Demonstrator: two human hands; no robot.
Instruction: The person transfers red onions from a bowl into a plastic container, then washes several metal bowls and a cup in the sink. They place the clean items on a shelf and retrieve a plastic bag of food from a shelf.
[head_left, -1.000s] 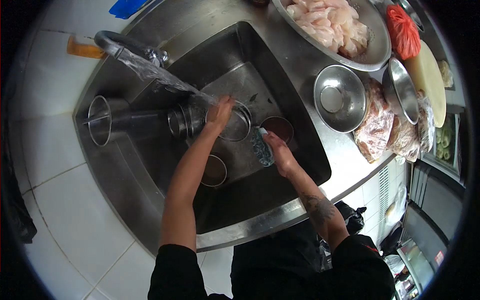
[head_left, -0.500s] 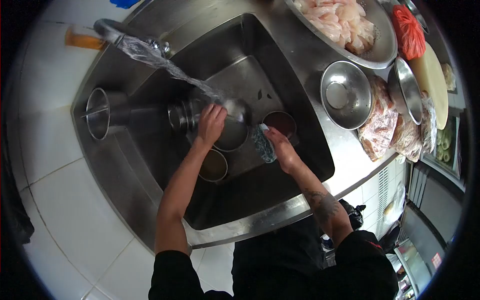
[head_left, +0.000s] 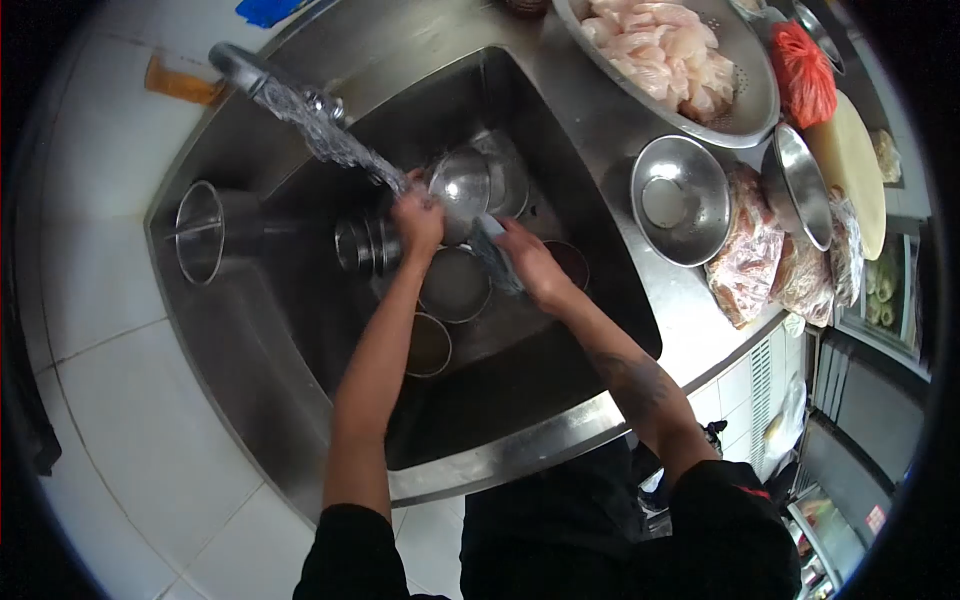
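Observation:
In the sink (head_left: pixel 540 110), my left hand (head_left: pixel 417 222) grips the rim of a shiny metal bowl (head_left: pixel 462 182), tilted up under the running water (head_left: pixel 345 150). My right hand (head_left: pixel 532 265) is closed round a mottled green scourer (head_left: pixel 492 258) with a whitish edge, held at the bowl's lower right side. Below them stand a round metal container of cloudy liquid (head_left: pixel 455 287) and a smaller one with brownish liquid (head_left: pixel 428 347). A container with reddish contents (head_left: pixel 570 265) is partly hidden behind my right hand. Several metal cups (head_left: pixel 362 246) lie left of my left hand.
The faucet (head_left: pixel 240 68) arches in from the upper left. A metal cylinder (head_left: pixel 200 235) is at the sink's left. On the right counter are a colander (head_left: pixel 740 125) of pale sliced meat, metal bowls (head_left: pixel 682 200), bagged meat (head_left: pixel 745 250) and a red bag (head_left: pixel 805 75).
The metal bowl has been raised and tilted in my left hand, which moved slightly up and left. My right hand has brought the scourer up and left to the bowl.

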